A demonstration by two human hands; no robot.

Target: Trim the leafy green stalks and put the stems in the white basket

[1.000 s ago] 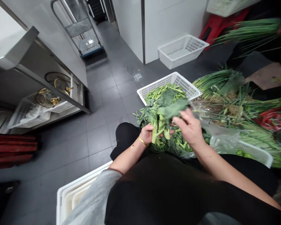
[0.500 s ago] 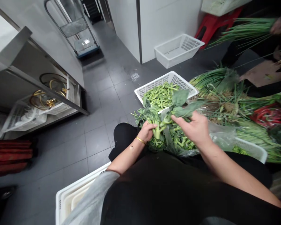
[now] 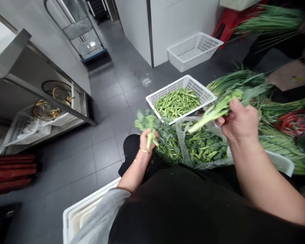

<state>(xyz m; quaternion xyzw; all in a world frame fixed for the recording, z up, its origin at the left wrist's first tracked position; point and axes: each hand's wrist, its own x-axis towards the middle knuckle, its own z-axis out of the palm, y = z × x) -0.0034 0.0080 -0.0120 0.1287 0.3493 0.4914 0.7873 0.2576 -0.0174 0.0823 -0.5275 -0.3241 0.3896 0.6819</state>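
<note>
Head-worn camera, facing forward-down

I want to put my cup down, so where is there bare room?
The floor tiles between the metal shelf and the basket of cut green stems look free. The white basket by the wall looks empty too. It's crowded on the right: green onions, red peppers, and the open bag of leafy greens.

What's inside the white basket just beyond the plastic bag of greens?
Green stalks lie heaped inside the basket. They cover its bottom, so anything beneath them can't be seen.
</note>
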